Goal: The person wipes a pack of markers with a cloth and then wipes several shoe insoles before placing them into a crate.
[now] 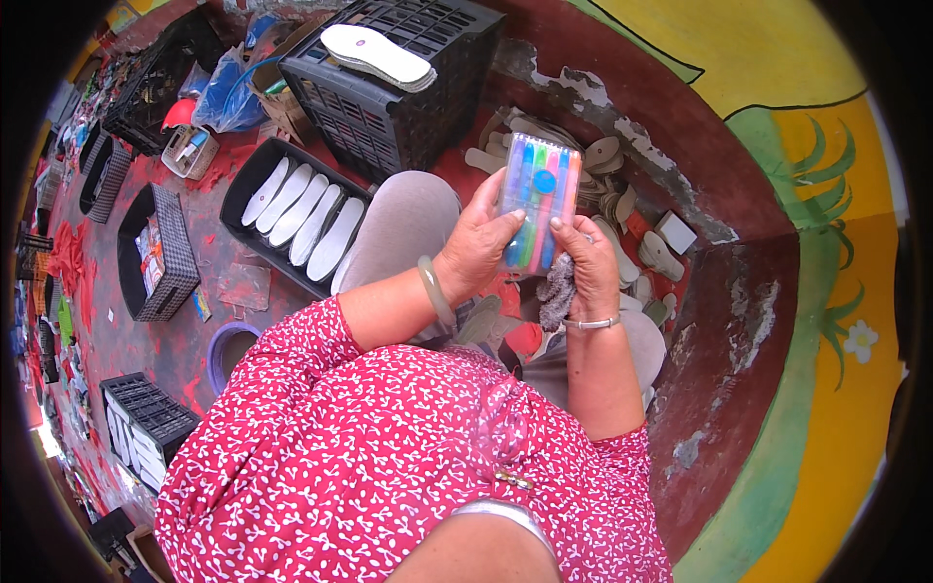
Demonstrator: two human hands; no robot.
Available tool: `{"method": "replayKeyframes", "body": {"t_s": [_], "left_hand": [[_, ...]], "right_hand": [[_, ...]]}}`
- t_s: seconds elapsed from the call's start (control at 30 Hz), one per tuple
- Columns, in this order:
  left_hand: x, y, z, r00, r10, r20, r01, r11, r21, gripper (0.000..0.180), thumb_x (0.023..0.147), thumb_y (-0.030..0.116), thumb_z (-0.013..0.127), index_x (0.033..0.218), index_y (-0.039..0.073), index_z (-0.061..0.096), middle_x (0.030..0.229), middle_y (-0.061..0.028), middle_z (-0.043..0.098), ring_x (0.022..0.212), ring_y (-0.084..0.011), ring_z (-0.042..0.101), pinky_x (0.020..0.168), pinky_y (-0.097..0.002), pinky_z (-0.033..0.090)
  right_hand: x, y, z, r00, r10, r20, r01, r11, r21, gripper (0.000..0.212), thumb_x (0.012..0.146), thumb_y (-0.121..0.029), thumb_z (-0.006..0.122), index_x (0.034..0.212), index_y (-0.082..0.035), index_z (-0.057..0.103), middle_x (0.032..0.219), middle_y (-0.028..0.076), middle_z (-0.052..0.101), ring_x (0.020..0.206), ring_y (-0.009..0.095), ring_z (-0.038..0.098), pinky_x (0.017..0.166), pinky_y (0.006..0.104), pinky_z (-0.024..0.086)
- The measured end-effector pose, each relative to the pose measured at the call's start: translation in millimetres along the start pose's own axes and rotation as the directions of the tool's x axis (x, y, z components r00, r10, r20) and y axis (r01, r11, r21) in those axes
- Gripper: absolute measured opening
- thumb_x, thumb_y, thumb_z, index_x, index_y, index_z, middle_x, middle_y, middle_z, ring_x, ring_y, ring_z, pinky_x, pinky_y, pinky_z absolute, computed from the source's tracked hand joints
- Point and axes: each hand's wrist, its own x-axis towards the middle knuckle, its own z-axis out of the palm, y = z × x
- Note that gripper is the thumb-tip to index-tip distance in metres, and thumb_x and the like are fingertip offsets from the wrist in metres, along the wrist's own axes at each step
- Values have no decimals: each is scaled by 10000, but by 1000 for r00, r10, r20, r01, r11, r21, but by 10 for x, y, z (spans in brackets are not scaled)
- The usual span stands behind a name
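Observation:
A clear flat case of coloured marker pens (556,206) is upright in front of my lap, a round blue spot near its middle. My left hand (479,233) is closed on its left edge, thumb across the front. On the lower right edge, my right hand (591,272) grips it with the thumb on the front. A grey fuzzy cloth (557,294) hangs below the case against my right hand; whether the fingers also hold it I cannot tell. The fingers behind the case are hidden.
Left of my knee lies a black tray (241,229) with several white insoles (301,209). Beyond it stands a black crate (340,117) topped with stacked insoles (379,56). More insoles (622,204) are heaped by the wall. A checkered basket (175,287) and a purple bucket (222,342) stand at left.

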Motion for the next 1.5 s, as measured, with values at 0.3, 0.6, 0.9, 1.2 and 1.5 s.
{"method": "replayKeyframes", "body": {"t_s": [0.3, 0.6, 0.9, 1.2, 1.5], "left_hand": [[7, -54, -15, 995, 87, -52, -77, 981, 180, 533, 871, 35, 465, 1346, 0, 224, 1244, -115, 442, 1136, -169, 459, 967, -311, 380], [12, -51, 5, 987, 156, -28, -145, 960, 240, 505, 896, 63, 447, 1345, 4, 225, 1236, -96, 434, 1126, -140, 442, 962, -288, 370], [23, -59, -34, 987, 116, 108, -145, 937, 319, 539, 912, 98, 465, 1369, 13, 190, 1252, -95, 424, 1144, -149, 432, 973, -292, 359], [21, 24, -38, 996, 87, -3, -85, 980, 181, 513, 907, 102, 473, 1347, 12, 227, 1232, -97, 440, 1114, -149, 458, 956, -299, 382], [13, -14, -98, 991, 127, 50, -136, 959, 248, 516, 919, 112, 453, 1360, 20, 202, 1259, -96, 413, 1127, -139, 439, 961, -299, 376]], "right_hand": [[-29, -58, 67, 997, 42, 57, -45, 998, 51, 222, 783, -67, 650, 961, 18, 549, 855, 84, 619, 706, 130, 605, 644, 254, 515], [5, -33, 23, 999, 18, 47, -18, 1000, -19, 200, 769, -66, 682, 912, 14, 567, 833, 73, 623, 703, 116, 599, 644, 234, 500], [-25, -1, 30, 999, -52, 3, 52, 992, -114, 275, 755, -114, 713, 950, 23, 575, 841, 65, 622, 705, 102, 587, 639, 223, 483], [-43, -189, -27, 984, 97, 147, -70, 980, -184, 281, 760, -116, 704, 973, 14, 575, 737, 17, 598, 610, 62, 540, 552, 180, 426], [-36, -53, -30, 995, 51, 91, -44, 996, -79, 201, 792, -115, 672, 929, -1, 578, 710, -6, 581, 571, 46, 507, 509, 176, 404]]}}
